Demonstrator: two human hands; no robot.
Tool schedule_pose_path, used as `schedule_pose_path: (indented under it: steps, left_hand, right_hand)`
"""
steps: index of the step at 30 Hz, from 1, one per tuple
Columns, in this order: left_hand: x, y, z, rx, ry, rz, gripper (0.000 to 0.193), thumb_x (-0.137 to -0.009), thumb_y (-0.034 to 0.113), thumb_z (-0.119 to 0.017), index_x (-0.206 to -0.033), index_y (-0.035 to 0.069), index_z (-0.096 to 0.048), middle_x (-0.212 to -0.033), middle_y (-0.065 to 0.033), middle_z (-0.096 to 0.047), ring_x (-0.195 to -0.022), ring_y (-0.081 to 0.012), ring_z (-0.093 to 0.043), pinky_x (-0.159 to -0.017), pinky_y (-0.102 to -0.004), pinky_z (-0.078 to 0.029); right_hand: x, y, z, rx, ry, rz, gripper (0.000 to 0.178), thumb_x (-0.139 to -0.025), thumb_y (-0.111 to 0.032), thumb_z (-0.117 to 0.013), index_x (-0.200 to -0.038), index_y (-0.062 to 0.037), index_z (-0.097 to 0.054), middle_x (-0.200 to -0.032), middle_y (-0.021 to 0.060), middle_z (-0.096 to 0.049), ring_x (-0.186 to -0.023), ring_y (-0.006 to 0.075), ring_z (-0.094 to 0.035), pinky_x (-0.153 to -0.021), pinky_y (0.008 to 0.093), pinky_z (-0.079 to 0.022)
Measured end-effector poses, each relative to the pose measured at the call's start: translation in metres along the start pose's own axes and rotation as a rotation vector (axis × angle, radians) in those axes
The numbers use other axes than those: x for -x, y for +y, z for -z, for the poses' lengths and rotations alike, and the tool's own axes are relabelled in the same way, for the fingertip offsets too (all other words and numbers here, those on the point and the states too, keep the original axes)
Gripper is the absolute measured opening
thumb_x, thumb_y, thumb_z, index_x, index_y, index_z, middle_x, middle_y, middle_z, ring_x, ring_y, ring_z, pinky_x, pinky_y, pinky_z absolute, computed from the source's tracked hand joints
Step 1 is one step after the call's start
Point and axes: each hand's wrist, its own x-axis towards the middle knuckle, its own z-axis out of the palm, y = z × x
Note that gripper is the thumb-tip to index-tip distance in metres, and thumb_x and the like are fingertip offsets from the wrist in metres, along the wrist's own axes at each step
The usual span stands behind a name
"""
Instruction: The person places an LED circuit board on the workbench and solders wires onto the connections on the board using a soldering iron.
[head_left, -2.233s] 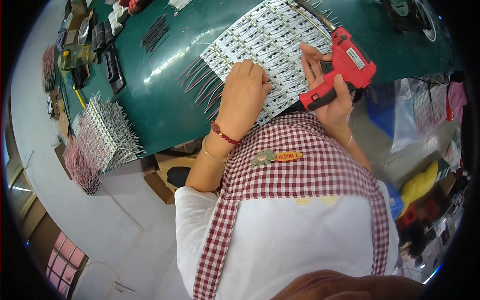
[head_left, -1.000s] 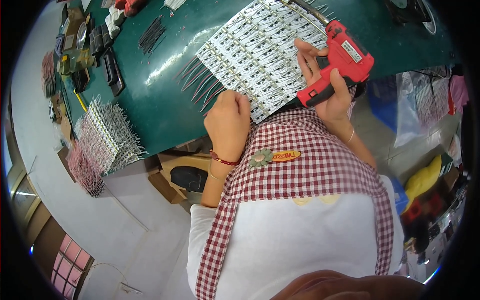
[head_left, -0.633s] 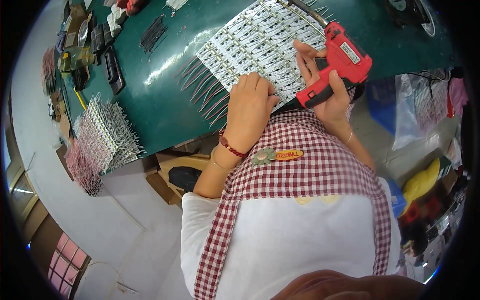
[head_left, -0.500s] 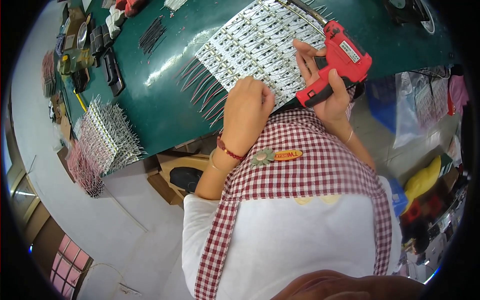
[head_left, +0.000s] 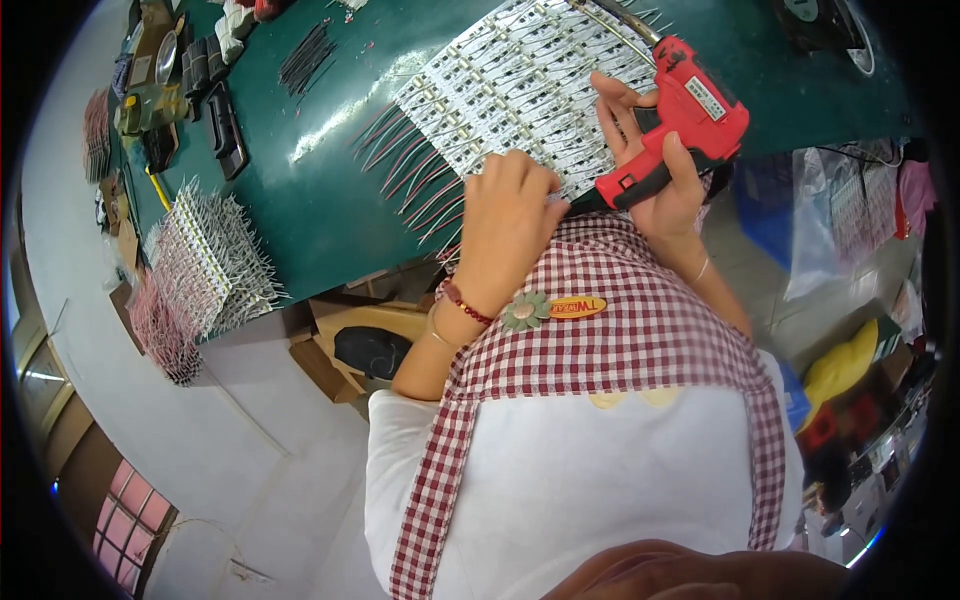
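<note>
In my right hand is a red and black soldering gun, its handle lying across my palm and my fingers loosely around it. The gun's metal tip end points up and left over a panel of small white circuit boards. This panel lies at the table's near edge, with rows of components and short white wires across it. Red, black and white wires stick out from its left side. My left hand is closed at the panel's near edge, fingers curled and thumb against them; what they hold is hidden.
A green table carries a stack of wired boards at its left corner. Loose dark wires lie farther back, and a black tool lies left. A dark device stands far right. Below the table is a cardboard box.
My left hand has shifted slightly right along the panel's near edge. The soldering gun and my right hand have moved a little to the right.
</note>
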Motion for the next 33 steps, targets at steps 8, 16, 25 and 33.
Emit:
schedule_pose_path:
  steps: [8,16,25,33]
  left_hand:
    - [0.012,-0.003,-0.001,0.113,0.071,0.157,0.014,-0.075,0.009,-0.068,-0.074,0.007,-0.054,-0.072,-0.0086,-0.051,-0.072,-0.0289,-0.052,-0.067,-0.039,-0.04]
    - [0.035,-0.008,0.0,-0.153,0.201,0.37,0.013,-0.076,0.009,-0.066,-0.079,0.006,-0.054,-0.084,-0.0073,-0.054,-0.081,-0.0275,-0.053,-0.069,-0.0394,-0.039]
    - [0.011,0.005,-0.027,-0.101,0.113,0.03,0.026,-0.067,0.019,-0.075,-0.083,0.011,-0.057,-0.083,-0.0034,-0.048,-0.082,-0.0224,-0.048,-0.07,-0.037,-0.035]
    - [0.028,-0.004,-0.034,-0.058,0.232,0.004,0.02,-0.07,0.017,-0.072,-0.08,0.012,-0.056,-0.08,-0.0031,-0.047,-0.078,-0.0223,-0.048,-0.068,-0.0356,-0.034]
  right_hand:
    - [-0.001,-0.003,0.005,-0.016,0.003,0.018,0.038,-0.091,-0.031,-0.051,-0.119,-0.0071,-0.044,-0.134,0.0254,-0.042,-0.138,0.0357,-0.026,-0.116,0.0469,-0.012]
    - [-0.002,-0.002,0.004,-0.016,-0.005,0.004,0.038,-0.091,-0.032,-0.051,-0.119,-0.007,-0.045,-0.134,0.0267,-0.041,-0.137,0.0366,-0.027,-0.116,0.0464,-0.011]
    - [0.002,-0.005,0.0,-0.026,0.02,-0.005,0.038,-0.091,-0.031,-0.052,-0.119,-0.0064,-0.044,-0.135,0.0274,-0.041,-0.137,0.0363,-0.027,-0.116,0.0461,-0.012]
    - [0.002,-0.005,0.0,-0.04,-0.017,-0.006,0.035,-0.091,-0.027,-0.052,-0.119,-0.0071,-0.044,-0.135,0.0225,-0.043,-0.137,0.0325,-0.029,-0.116,0.0447,-0.011]
